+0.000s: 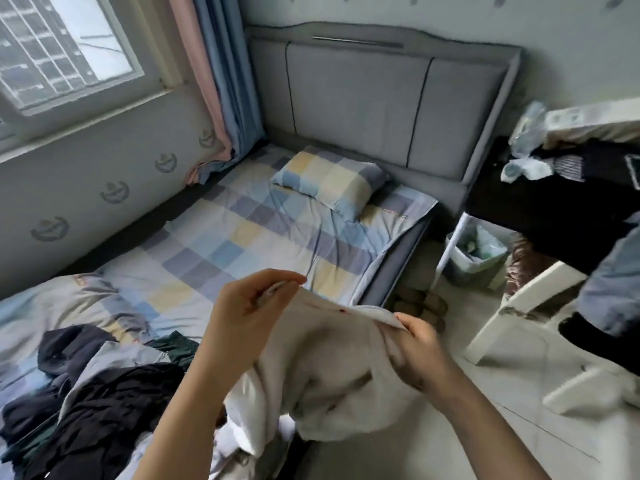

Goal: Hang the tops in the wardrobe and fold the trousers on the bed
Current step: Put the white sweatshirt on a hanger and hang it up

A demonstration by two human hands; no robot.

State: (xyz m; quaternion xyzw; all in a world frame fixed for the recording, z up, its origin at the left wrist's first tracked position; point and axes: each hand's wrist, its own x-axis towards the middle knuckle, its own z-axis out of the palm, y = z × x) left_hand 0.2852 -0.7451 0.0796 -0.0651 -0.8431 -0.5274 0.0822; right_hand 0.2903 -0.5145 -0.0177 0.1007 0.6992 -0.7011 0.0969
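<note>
Checked bed (221,237) under window (65,53); grey headboard (360,109).

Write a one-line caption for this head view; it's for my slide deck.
Both hands, left hand and right hand, grip a white garment beside the checked bed piled with dark clothes.
</note>
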